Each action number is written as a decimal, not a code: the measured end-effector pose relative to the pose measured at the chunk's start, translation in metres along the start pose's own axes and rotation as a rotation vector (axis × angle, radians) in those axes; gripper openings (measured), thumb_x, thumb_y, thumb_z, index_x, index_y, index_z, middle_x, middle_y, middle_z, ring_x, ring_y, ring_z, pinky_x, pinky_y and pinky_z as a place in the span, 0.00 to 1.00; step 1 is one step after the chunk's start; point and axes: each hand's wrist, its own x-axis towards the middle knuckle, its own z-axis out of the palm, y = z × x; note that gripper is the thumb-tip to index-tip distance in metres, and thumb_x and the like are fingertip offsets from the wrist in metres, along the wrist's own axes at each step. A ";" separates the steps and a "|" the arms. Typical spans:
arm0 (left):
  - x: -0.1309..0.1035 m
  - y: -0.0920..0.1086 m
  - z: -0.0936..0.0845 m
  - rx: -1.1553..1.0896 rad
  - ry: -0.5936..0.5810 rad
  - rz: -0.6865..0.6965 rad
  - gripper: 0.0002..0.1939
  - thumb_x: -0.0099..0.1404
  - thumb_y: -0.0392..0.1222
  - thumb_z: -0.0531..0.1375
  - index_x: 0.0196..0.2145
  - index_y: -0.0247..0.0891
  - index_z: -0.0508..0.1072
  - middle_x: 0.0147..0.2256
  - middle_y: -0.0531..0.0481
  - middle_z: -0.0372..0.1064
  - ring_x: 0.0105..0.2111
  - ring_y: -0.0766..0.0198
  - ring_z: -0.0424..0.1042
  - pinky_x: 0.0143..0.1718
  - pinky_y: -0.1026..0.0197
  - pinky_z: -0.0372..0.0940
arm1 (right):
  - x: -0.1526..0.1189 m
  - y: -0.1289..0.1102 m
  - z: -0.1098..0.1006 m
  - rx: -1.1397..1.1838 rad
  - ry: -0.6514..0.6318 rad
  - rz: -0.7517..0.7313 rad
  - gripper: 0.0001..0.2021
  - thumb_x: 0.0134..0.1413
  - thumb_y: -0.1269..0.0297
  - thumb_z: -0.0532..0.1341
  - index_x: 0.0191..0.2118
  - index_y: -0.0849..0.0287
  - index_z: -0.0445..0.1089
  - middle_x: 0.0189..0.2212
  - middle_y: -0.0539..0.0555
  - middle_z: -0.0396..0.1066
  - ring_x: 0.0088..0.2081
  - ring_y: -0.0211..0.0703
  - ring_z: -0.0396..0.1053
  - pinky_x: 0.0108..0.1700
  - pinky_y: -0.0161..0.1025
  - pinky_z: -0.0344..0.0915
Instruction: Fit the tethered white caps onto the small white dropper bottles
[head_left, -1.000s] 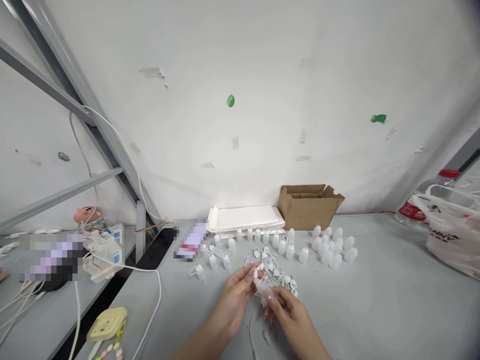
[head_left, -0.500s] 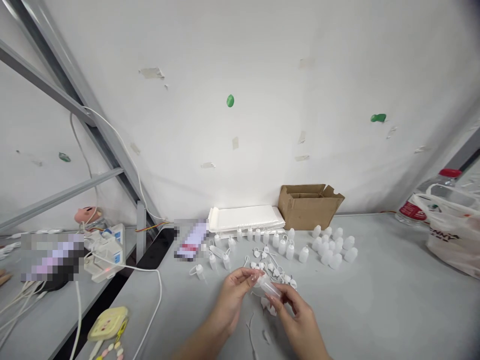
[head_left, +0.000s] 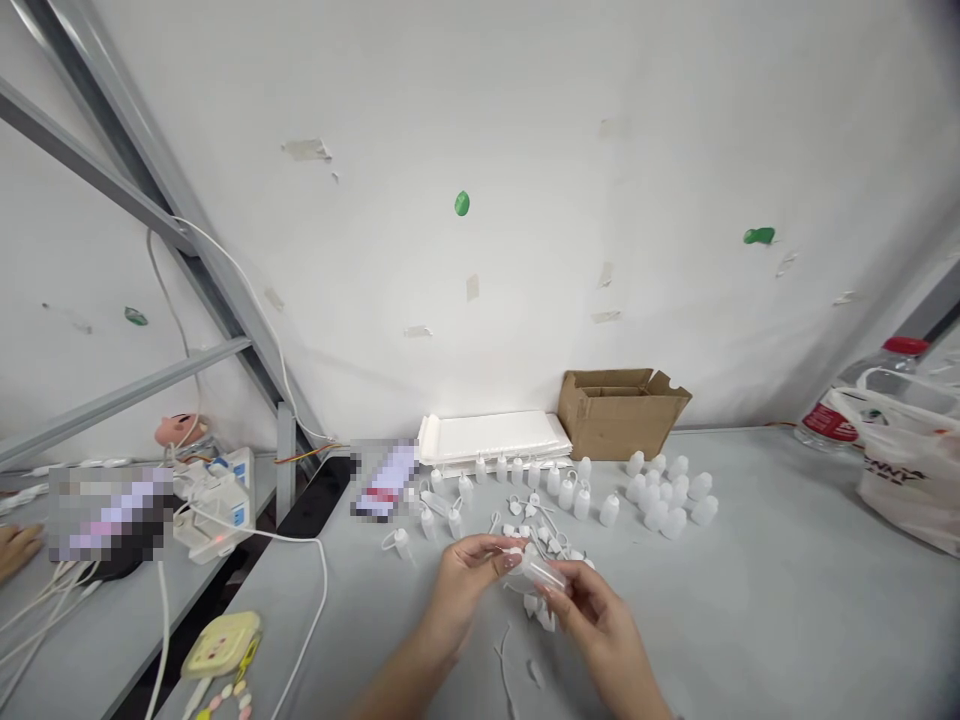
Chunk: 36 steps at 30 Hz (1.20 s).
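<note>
Low in the middle of the grey table (head_left: 765, 610), my left hand (head_left: 461, 585) and my right hand (head_left: 592, 615) meet over one small translucent plastic bottle (head_left: 541, 571). My right hand grips the bottle's body. The fingertips of my left hand pinch a small white cap (head_left: 513, 551) at the bottle's end. Just beyond my hands lies a heap of loose white caps with loops (head_left: 541, 530). Behind it stands a group of capless small white bottles (head_left: 667, 495) and a row of capped bottles (head_left: 517, 472).
A brown cardboard box (head_left: 619, 410) and a white foam tray (head_left: 491, 437) sit against the wall. A white plastic bag (head_left: 911, 475) and a large bottle with a red cap (head_left: 847, 405) are at right. Another person's hand (head_left: 15, 548), cables and a power strip (head_left: 217, 500) lie at left.
My hands have risen slightly and moved a little away from me with the bottle. The bottle has turned more level between them. Another person's hand has come into view at the left edge.
</note>
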 end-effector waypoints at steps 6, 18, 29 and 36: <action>-0.004 0.007 0.003 0.014 -0.026 0.050 0.10 0.44 0.42 0.69 0.26 0.38 0.77 0.34 0.46 0.77 0.39 0.54 0.73 0.43 0.57 0.64 | 0.008 -0.013 0.002 0.382 -0.214 0.329 0.27 0.47 0.39 0.55 0.20 0.62 0.66 0.09 0.45 0.55 0.14 0.30 0.49 0.21 0.32 0.47; -0.005 0.003 0.004 0.020 0.027 0.049 0.08 0.45 0.42 0.68 0.26 0.37 0.77 0.33 0.45 0.77 0.38 0.54 0.73 0.42 0.57 0.64 | 0.011 -0.001 0.002 0.391 -0.058 0.231 0.24 0.31 0.49 0.70 0.33 0.62 0.72 0.22 0.52 0.71 0.21 0.35 0.60 0.26 0.35 0.56; -0.006 0.003 0.001 0.194 -0.100 0.275 0.04 0.48 0.36 0.66 0.25 0.40 0.78 0.29 0.49 0.74 0.35 0.57 0.73 0.42 0.58 0.64 | 0.008 -0.005 0.004 0.567 -0.185 0.371 0.23 0.45 0.44 0.61 0.19 0.61 0.65 0.09 0.45 0.57 0.13 0.29 0.47 0.20 0.32 0.45; -0.006 0.003 0.001 0.206 0.053 0.165 0.04 0.49 0.40 0.66 0.26 0.39 0.77 0.33 0.46 0.76 0.39 0.55 0.72 0.44 0.57 0.62 | 0.006 0.002 0.004 0.515 -0.147 0.262 0.24 0.44 0.45 0.62 0.40 0.61 0.68 0.23 0.53 0.73 0.21 0.35 0.61 0.29 0.34 0.57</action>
